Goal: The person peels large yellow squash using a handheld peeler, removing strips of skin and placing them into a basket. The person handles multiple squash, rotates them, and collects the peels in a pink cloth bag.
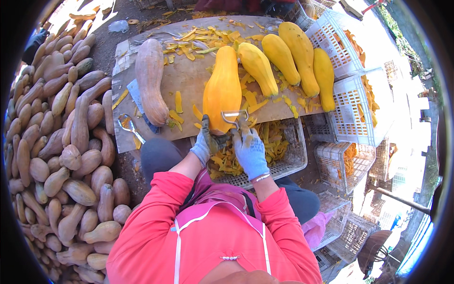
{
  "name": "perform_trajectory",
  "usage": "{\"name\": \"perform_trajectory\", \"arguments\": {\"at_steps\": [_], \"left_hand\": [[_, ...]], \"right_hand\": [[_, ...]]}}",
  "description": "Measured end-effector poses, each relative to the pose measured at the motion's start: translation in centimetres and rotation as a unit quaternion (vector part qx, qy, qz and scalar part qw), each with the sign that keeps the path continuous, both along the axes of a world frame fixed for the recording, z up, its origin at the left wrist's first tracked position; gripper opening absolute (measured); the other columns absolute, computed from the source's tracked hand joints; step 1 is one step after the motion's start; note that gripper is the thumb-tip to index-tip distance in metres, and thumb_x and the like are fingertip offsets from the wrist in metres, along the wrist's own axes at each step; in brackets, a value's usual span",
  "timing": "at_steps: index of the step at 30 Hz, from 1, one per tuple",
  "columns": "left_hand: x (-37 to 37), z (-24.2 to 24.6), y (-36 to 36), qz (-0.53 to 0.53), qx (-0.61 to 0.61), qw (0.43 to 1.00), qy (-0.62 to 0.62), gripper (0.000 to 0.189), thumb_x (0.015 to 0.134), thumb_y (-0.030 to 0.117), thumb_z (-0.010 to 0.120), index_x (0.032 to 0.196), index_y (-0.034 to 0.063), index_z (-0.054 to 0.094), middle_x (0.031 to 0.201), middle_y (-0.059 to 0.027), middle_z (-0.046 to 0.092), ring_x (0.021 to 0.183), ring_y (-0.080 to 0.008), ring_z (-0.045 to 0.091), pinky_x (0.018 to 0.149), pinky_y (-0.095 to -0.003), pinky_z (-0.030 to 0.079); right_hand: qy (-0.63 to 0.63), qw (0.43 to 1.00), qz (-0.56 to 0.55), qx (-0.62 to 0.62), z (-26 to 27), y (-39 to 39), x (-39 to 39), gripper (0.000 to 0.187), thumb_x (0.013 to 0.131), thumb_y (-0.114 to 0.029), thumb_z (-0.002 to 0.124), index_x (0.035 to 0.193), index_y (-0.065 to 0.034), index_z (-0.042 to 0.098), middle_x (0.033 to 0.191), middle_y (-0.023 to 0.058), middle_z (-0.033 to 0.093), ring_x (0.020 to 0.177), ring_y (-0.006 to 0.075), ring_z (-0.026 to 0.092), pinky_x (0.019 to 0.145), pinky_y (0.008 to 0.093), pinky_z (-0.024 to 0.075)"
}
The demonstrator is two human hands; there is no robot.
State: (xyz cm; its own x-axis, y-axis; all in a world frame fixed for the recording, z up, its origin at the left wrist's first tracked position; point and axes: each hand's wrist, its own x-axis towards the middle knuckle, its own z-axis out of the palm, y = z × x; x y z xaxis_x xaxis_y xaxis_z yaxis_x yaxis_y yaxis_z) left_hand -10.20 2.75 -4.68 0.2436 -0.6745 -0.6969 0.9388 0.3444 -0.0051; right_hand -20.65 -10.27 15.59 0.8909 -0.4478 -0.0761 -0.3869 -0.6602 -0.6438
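Observation:
A peeled orange squash (223, 85) lies lengthwise before me on a worn wooden board (191, 76). My gloved left hand (209, 140) grips its near end. In my gloved right hand (250, 147) is a Y-shaped peeler (234, 114), its blade at the squash's right side near the bottom. Several peeled yellow squashes (258, 69) lie to the right. An unpeeled tan squash (151, 81) rests at the left, partly over a cleaver (136, 94). A metal spoon (130, 127) is at the board's left edge. Peel strips (198, 37) are scattered about.
A large heap of unpeeled squashes (76, 159) covers the ground at left. Beneath the board's near edge, a plastic crate (301, 156) holds peelings between my knees. White crates (354, 106) with orange pieces stand stacked at right, with other crates (330, 216) lower down.

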Motion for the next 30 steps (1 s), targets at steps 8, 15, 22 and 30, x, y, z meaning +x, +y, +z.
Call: {"name": "perform_trajectory", "arguments": {"at_steps": [8,15,22,30], "left_hand": [[-0.9,4.0,-2.1,-0.007,0.003,1.0,0.012,0.079,0.088,0.066,0.072,0.141,0.0096,0.057,0.135,-0.0169,0.064,0.115,-0.0411,0.065,0.095,-0.0596,0.055],[-1.0,2.7,-4.4,0.037,-0.027,0.999,-0.016,0.058,0.091,0.047,0.079,0.132,0.0101,0.059,0.119,-0.0103,0.07,0.093,-0.0324,0.07,0.077,-0.0531,0.059],[-1.7,4.4,-6.7,0.067,-0.002,0.996,-0.066,0.048,0.092,0.039,0.08,0.13,0.0225,0.055,0.112,-0.0096,0.069,0.08,-0.0317,0.072,0.063,-0.049,0.063],[-1.5,3.4,-4.6,-0.004,0.049,0.995,-0.083,0.058,0.094,0.049,0.074,0.14,0.0187,0.053,0.128,-0.0089,0.068,0.105,-0.0325,0.072,0.079,-0.0521,0.063]], "right_hand": [[0.111,0.993,-0.039,-0.031,-3.2,0.7,-1.9,0.055,0.102,-0.032,0.059,0.15,-0.006,0.051,0.114,0.0312,0.064,0.1,0.0501,0.065,0.084,0.0543,0.0542],[-0.003,0.986,0.047,-0.158,-3.3,-3.4,-3.6,0.044,0.102,-0.026,0.059,0.141,-0.005,0.057,0.108,0.0297,0.064,0.095,0.0454,0.065,0.082,0.0528,0.0532],[0.015,0.982,0.047,-0.181,-2.5,-6.0,3.0,0.028,0.1,-0.017,0.059,0.124,-0.0028,0.065,0.115,0.0263,0.065,0.095,0.0446,0.066,0.081,0.0509,0.0554],[0.128,0.991,-0.033,0.015,-3.8,-2.0,-10.5,0.052,0.103,-0.035,0.056,0.146,-0.0066,0.057,0.114,0.0321,0.066,0.105,0.048,0.065,0.092,0.0535,0.0515]]}}
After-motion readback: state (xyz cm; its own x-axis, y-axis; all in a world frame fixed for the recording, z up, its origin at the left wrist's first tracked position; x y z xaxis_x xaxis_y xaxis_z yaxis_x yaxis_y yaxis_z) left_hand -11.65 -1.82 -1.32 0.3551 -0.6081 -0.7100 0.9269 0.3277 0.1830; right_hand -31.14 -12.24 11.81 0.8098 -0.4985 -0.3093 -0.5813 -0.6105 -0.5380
